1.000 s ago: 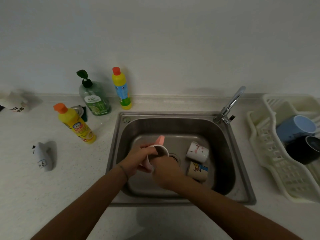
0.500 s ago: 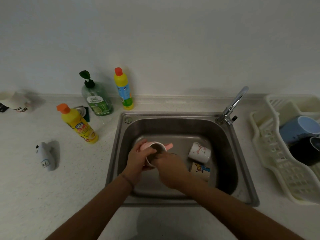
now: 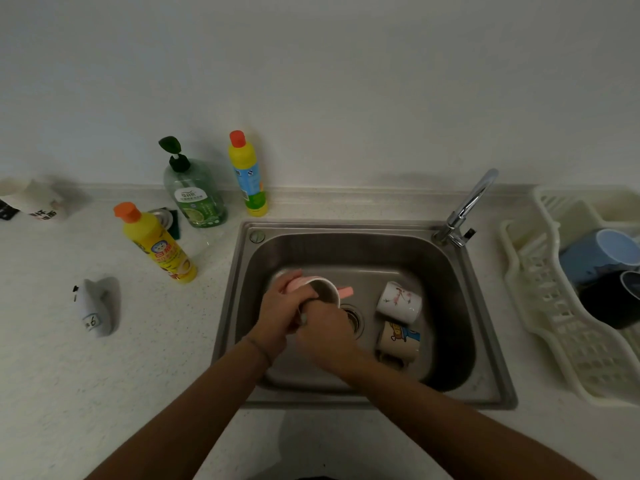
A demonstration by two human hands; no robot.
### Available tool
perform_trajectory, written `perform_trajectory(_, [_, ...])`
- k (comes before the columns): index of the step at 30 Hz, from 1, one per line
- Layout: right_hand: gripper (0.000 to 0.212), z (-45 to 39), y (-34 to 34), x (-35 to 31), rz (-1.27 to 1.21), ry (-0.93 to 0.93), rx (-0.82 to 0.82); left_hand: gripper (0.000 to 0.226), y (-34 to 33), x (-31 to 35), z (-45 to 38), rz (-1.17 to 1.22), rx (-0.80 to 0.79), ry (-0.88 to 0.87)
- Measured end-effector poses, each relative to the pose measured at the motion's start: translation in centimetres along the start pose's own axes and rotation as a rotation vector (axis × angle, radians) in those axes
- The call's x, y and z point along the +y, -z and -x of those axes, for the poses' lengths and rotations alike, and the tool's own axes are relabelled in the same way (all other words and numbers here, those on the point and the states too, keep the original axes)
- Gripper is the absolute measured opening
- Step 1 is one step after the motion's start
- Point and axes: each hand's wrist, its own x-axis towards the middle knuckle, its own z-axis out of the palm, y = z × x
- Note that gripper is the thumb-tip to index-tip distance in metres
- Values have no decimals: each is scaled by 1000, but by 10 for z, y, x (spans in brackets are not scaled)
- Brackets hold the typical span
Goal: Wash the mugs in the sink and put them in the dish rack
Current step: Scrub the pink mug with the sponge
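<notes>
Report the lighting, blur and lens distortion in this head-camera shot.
Head view: dim, soft light with faint shadows beside the yellow bottle and on the wall behind the tap; wide-angle bending curves the dish rack at the right edge; the right hand at the pink mug is slightly motion-blurred.

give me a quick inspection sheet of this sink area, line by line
surface: pale speckled counter around a steel sink
job's things: pink mug held over the sink; two printed mugs lying in the sink; blue mug and dark mug in the dish rack
clutter: three bottles, small grey item
grippers: left hand grips the pink mug; right hand at its mouth
cables: nothing seen
surroundings: plain wall, tap
</notes>
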Motion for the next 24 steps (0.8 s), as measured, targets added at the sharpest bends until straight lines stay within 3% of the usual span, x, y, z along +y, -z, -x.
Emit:
perform_trajectory(5, [42,10,23,23,466,412,-143,62,25,9,-4,-106,-238,131])
perform_trajectory(8, [38,6,21,15,380,346,-31,48,10,0,2,80,-136,66])
perform_trajectory(10, [33,4,13,1,227,149,57,43,-6,-11,6,235,-3,-8])
perform_trajectory(12, [28,3,8,-6,63,-25,41,43,-11,-15,9,269,45,-55])
perform_trajectory(17, [44,5,16,11,318,207,-124,48,8,-12,4,111,20,-57])
perform_trajectory(21, [27,5,3,-4,76,-73,-27,45,-8,-16,4,159,78,-112])
perform_trajectory(24, [35,7,11,18,221,187,-61,49,1,-12,5,81,50,-90])
